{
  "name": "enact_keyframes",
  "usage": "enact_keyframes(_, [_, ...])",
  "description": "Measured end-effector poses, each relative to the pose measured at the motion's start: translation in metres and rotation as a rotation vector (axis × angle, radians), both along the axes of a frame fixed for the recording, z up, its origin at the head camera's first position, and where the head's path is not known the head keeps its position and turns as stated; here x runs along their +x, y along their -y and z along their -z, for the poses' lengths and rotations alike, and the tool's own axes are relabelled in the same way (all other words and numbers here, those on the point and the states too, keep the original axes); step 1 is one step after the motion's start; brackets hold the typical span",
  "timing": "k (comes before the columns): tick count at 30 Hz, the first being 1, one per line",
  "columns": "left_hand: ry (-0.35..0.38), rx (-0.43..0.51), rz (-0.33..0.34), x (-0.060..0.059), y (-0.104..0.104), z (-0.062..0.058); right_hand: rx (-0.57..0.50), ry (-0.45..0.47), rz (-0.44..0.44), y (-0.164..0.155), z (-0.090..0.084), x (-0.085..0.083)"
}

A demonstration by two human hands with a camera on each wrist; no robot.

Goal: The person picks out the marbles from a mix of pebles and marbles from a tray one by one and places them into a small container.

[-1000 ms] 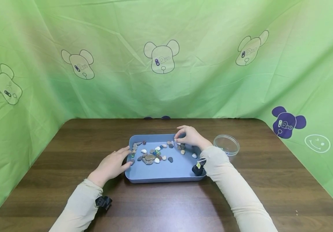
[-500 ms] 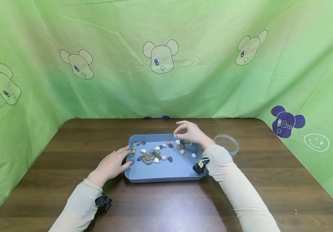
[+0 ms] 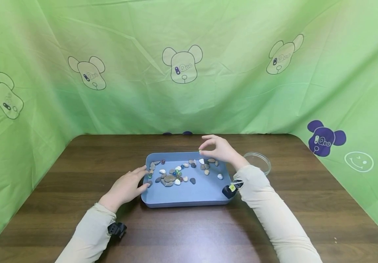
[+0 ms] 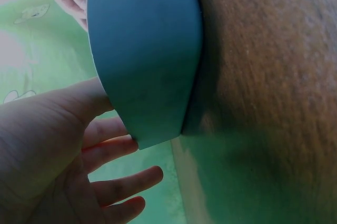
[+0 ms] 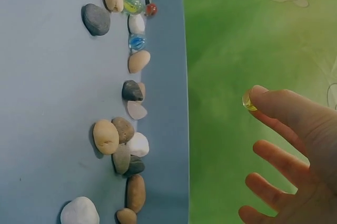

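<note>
A blue tray [image 3: 192, 195] with several pebbles and glass marbles lies on the table. My right hand [image 3: 221, 149] is raised over its back right edge. Between thumb and index finger it pinches a clear marble with a yellow-green swirl [image 5: 247, 100]; the other fingers are spread apart. My left hand [image 3: 126, 187] rests at the tray's left side. In the left wrist view its thumb [image 4: 89, 97] reaches over the rim, hiding its tip behind the tray wall [image 4: 152, 50], and the loosely straight fingers lie by the corner.
A round clear lid-like dish [image 3: 258, 162] lies right of the tray, partly behind the right wrist. Pebbles [image 5: 106, 137] and a blue marble [image 5: 137, 42] line the tray's back wall. A green printed cloth [image 3: 182, 106] hangs behind the table.
My right hand has risen from the pebbles at the tray's back, then shifted slightly right, carrying the marble above the rim. The left hand has stayed in place.
</note>
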State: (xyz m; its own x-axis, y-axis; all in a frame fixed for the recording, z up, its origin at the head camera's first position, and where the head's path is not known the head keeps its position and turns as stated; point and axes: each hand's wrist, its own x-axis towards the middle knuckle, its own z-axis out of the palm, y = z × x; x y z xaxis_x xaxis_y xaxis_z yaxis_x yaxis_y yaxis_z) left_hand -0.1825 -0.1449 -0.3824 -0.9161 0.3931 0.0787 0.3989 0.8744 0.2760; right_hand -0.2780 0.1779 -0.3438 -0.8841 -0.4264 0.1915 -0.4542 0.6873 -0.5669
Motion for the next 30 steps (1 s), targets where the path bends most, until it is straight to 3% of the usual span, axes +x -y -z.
enact_keyframes(7, [0.007,0.0,-0.008,0.0,0.0,-0.001,-0.012,0.024,0.005,-0.003,-0.005,0.005])
enact_keyframes(30, [0.009,0.003,-0.012,0.0,0.0,0.0,-0.011,-0.05,0.001,-0.018,-0.01,0.02])
